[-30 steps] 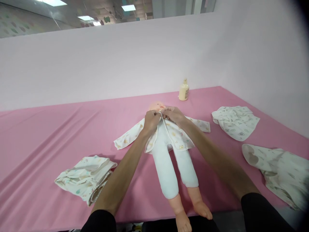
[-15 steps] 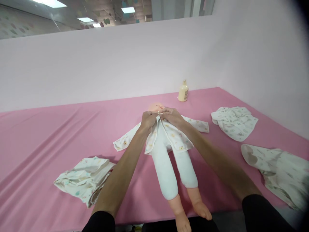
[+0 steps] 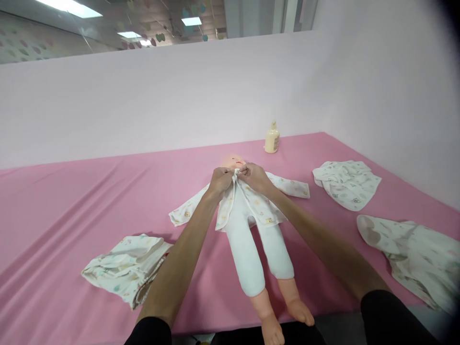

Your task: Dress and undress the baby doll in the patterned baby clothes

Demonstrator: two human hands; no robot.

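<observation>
A baby doll (image 3: 244,254) with a white cloth body lies on its back, its feet toward me and its head partly hidden behind my hands. It wears a white printed baby jacket (image 3: 259,203), sleeves spread out to both sides and the front hanging apart below the neck. At the neckline my left hand (image 3: 221,181) pinches the jacket's left front edge. Opposite it, my right hand (image 3: 254,176) is closed on the other edge near the collar. The two edges meet between my fingertips; the fastening there is too small to make out.
The doll lies on a pink sheet (image 3: 89,201). Folded printed cloth (image 3: 125,268) lies at the left, a crumpled printed cloth (image 3: 347,184) and more printed clothing (image 3: 417,254) at the right. A cream pump bottle (image 3: 272,139) stands near the white wall (image 3: 161,100).
My right hand's fingers have curled in closer at the collar, drawing the edges together. My left hand stays at the neckline. The view has tilted up slightly.
</observation>
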